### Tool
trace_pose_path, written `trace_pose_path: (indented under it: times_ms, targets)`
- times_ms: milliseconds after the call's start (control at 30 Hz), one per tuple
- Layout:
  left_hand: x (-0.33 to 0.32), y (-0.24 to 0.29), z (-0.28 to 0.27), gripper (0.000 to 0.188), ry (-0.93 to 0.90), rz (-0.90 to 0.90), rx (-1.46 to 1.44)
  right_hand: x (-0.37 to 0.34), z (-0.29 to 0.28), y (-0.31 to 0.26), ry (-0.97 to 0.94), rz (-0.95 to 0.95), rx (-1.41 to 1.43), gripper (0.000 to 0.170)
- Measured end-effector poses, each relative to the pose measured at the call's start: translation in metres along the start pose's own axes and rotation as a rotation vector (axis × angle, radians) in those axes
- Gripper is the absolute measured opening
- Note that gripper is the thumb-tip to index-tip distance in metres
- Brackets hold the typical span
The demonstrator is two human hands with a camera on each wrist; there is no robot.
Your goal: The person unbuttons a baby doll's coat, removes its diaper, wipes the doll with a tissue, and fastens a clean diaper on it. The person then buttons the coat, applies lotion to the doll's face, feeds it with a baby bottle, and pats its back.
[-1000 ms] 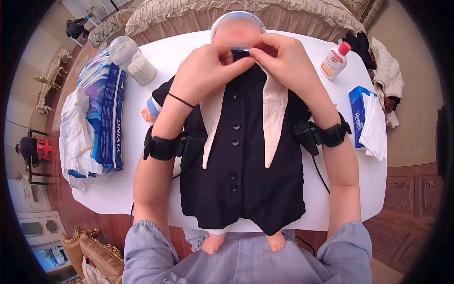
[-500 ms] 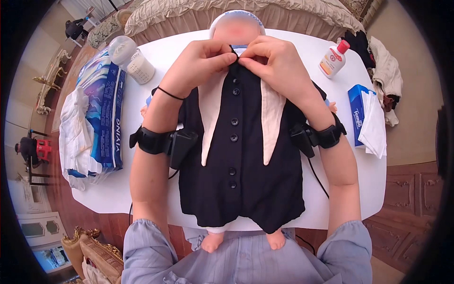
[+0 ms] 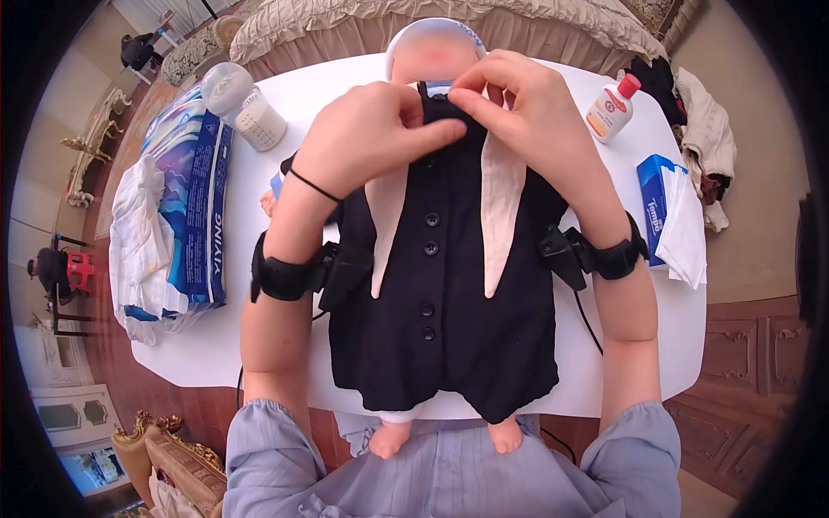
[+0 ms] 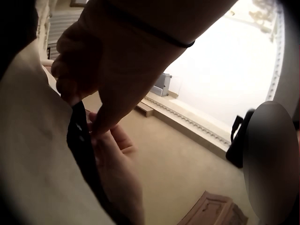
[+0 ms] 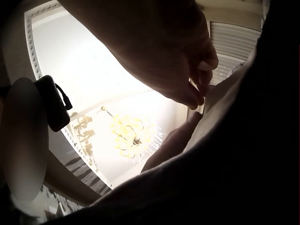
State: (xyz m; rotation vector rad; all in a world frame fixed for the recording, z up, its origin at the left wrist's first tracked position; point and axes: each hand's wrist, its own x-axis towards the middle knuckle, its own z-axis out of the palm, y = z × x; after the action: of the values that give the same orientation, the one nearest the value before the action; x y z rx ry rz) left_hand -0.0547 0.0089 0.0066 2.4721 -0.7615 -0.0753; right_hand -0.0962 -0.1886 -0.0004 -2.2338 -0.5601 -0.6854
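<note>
Room between diaper pack (image 3: 199, 194) and left forearm (image 3: 276, 337); tissue pack (image 3: 654, 211), red-capped bottle (image 3: 610, 114) obstruct right; hands (image 3: 367, 134) crowd collar (image 3: 438, 105).

Shadowed right hand (image 5: 176, 61) pinching pale cloth (image 5: 215, 108), chandelier (image 5: 132, 133) beyond, bright white ceiling (image 5: 70, 51)

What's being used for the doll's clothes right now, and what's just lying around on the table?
In the job, it seems:
doll
black top
left hand and right hand, both up at the top's neck

Just lying about, untouched:
baby bottle
blue pack
red-capped bottle
tissues
</note>
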Motion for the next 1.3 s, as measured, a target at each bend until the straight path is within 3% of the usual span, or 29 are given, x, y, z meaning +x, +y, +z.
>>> trace_pose_path:
  times_ms: [67, 133, 200, 233, 300, 433, 500, 600, 633, 767, 833, 1167, 1300]
  targets:
    - [-0.002, -0.004, 0.007, 0.046, 0.106, 0.184, 0.058, -0.003, -0.001, -0.003, -0.052, 0.009, -0.039, 0.016]
    - [-0.001, -0.009, 0.004, 0.036, 0.071, 0.190, 0.072, -0.006, -0.001, -0.003, -0.159, 0.020, -0.064, 0.018]
    - [-0.002, -0.020, 0.005, 0.033, -0.086, 0.162, -0.273, -0.005, -0.002, -0.003, -0.188, -0.007, -0.077, 0.020]
    - [-0.005, -0.020, 0.005, 0.033, -0.091, 0.165, -0.271, -0.005, -0.002, -0.004, -0.217, -0.010, -0.078, 0.020]
    - [-0.011, -0.020, 0.003, 0.033, -0.180, 0.019, -0.540, -0.007, -0.001, -0.004, -0.247, -0.011, -0.075, 0.021]
    - [-0.014, -0.011, 0.003, 0.040, -0.137, -0.013, -0.556, -0.012, -0.002, -0.011, -0.280, -0.080, -0.116, 0.021]
    - [-0.023, 0.004, -0.003, 0.039, -0.117, 0.037, -0.176, -0.014, -0.002, -0.012, -0.281, -0.085, -0.115, 0.021]
    - [-0.034, 0.013, 0.003, 0.036, 0.002, 0.119, 0.000, -0.019, -0.002, -0.009, -0.274, -0.050, -0.037, 0.021]
    - [-0.037, 0.016, 0.003, 0.027, 0.012, 0.115, 0.020, -0.019, -0.003, -0.009, -0.284, -0.044, -0.016, 0.021]
    - [-0.036, 0.006, 0.001, 0.022, 0.056, 0.170, -0.080, -0.024, -0.003, -0.011, -0.268, -0.026, -0.005, 0.022]
    - [-0.032, 0.000, -0.004, 0.020, -0.079, 0.108, -0.228, -0.025, -0.001, -0.014, -0.244, -0.046, -0.039, 0.022]
    - [-0.030, 0.004, 0.003, 0.015, -0.112, 0.028, -0.201, -0.028, 0.007, -0.013, -0.155, -0.067, -0.084, 0.014]
    - [-0.028, -0.001, 0.011, 0.021, -0.026, 0.090, -0.242, -0.027, 0.010, -0.013, -0.156, -0.059, -0.076, 0.013]
